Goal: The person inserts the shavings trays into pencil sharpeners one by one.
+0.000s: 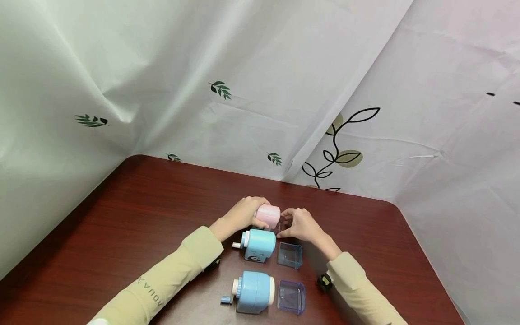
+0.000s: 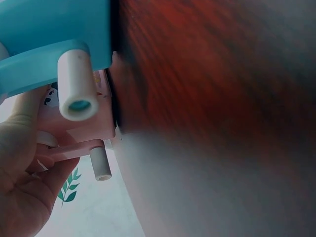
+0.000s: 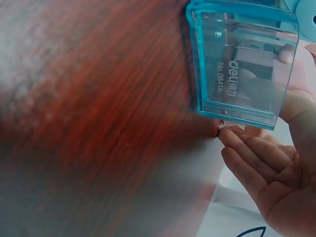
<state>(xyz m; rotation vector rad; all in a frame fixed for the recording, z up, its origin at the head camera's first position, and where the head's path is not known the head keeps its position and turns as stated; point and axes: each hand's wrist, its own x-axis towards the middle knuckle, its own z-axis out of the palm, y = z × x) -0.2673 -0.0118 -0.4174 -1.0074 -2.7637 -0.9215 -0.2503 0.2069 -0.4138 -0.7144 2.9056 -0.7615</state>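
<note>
The left hand [image 1: 245, 212] is curled round the pink sharpener [image 1: 268, 215], its thumb on the near side and its fingers over the far side. This sharpener is the farthest of three in a row on the dark red-brown tabletop [image 1: 170, 203], and its crank handle [image 2: 100, 163] sticks out on the left, beside the palm. The right hand [image 1: 302, 224] is at the other end of the pink sharpener, thumb and fingers moderately parted, pinching a clear drawer [image 1: 280, 227] between them; how firm that hold is, I cannot tell. In the right wrist view its fingers run nearly straight to their tips, partly behind another drawer.

Just nearer stands the turquoise sharpener [image 1: 260, 246], upright, its white-tipped crank pointing left. To its right, apart from it, sits a teal-edged drawer [image 1: 290, 256] marked "deli" and "No.0641A". Nearest of all is the blue sharpener [image 1: 253, 291], cream at its right end, its crank also to the left, with a violet-blue drawer [image 1: 291, 295] just beside it on the right. Both sleeves are pale yellow. Behind the tabletop hangs a white sheet [image 1: 183, 67] printed with green sprigs and black-outlined leaves
</note>
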